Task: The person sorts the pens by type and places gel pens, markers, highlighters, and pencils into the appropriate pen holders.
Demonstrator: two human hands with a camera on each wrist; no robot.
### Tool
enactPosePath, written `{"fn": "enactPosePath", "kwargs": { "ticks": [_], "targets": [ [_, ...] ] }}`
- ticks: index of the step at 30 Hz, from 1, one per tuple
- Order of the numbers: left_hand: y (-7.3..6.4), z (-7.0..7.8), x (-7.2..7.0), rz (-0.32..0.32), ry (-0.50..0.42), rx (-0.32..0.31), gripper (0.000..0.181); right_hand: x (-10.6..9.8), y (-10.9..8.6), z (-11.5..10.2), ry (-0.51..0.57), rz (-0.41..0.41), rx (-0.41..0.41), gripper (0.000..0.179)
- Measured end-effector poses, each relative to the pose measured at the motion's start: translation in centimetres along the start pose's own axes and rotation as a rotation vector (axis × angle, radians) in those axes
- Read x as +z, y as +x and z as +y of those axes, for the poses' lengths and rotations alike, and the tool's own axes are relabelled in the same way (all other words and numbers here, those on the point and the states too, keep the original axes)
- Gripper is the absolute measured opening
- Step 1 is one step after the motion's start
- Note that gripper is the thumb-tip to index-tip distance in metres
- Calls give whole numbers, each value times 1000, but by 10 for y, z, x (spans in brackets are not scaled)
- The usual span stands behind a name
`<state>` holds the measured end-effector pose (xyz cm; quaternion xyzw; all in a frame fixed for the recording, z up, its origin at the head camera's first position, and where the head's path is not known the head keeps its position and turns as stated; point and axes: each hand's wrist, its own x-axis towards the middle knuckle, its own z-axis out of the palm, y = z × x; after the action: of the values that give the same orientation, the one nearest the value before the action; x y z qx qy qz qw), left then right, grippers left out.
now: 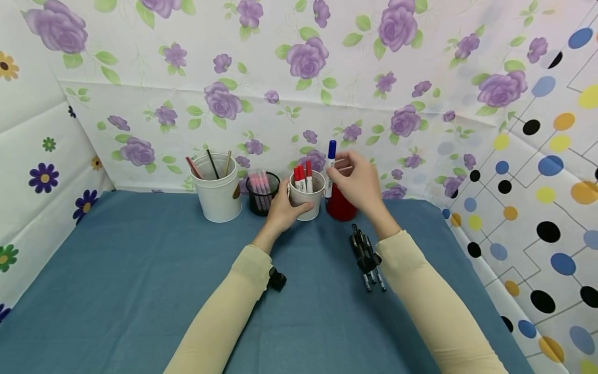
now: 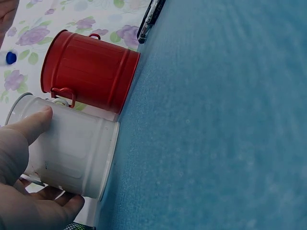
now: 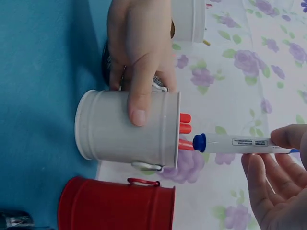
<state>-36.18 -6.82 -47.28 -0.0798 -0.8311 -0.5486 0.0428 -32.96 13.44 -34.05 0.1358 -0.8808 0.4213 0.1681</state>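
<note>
My left hand [image 1: 283,212] grips a small white bucket [image 2: 72,143] around its side, thumb on the front. Several red-capped markers [image 1: 302,179] stand in that bucket. Between thumb and fingertips, my right hand [image 3: 283,177] pinches a blue marker [image 3: 235,143], upright with its blue cap on top. In the right wrist view its lower blue end appears beside the white bucket's mouth, near the red caps. A red bucket [image 2: 91,72] stands right of the white one, partly behind my right hand in the head view.
Several black pens [image 1: 366,257] lie on the blue cloth [image 1: 140,270] near my right forearm. Left of the hands stand a black mesh cup [image 1: 259,202] with pink pens and a larger white bucket [image 1: 218,200] with thin sticks. Flowered cloth [image 1: 261,52] hangs behind.
</note>
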Motion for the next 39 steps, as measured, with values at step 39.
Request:
{"fn": "enactPosePath", "kwargs": {
  "ticks": [39],
  "targets": [
    [0, -2, 0, -1, 18, -16, 101, 57, 29, 33, -3, -9, 112, 28]
  ]
}}
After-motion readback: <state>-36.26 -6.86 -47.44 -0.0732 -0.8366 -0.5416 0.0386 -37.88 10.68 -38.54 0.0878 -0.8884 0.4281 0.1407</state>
